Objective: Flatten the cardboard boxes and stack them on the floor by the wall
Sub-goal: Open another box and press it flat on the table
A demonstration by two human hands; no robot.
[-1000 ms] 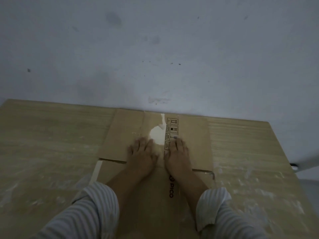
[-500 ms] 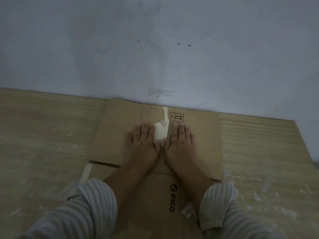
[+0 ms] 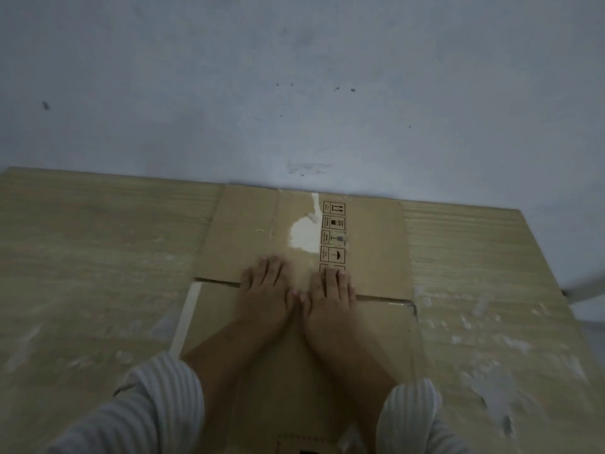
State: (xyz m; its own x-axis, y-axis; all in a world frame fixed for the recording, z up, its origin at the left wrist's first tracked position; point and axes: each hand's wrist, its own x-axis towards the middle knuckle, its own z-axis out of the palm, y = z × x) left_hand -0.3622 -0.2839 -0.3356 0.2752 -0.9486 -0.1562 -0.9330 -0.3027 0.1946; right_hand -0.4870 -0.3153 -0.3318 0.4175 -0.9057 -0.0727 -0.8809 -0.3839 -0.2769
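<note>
the cardboard box (image 3: 304,290) lies flattened on the floor (image 3: 98,273), far edge against the wall (image 3: 294,93). left hand (image 3: 265,290) and right hand (image 3: 330,296) press flat, fingers spread, gripping nothing. any other boxes aren't visible.

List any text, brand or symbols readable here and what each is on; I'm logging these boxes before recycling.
No word reads clearly in this view.
Column of handling pictograms on the flattened cardboard box: two up arrows, a stacking mark, a wine glass, an umbrella; a lowest box lies partly under the right hand.
Small captions beside each pictogram: too small to read.
Dark print at the box's near edge: cut off, unreadable.
</note>
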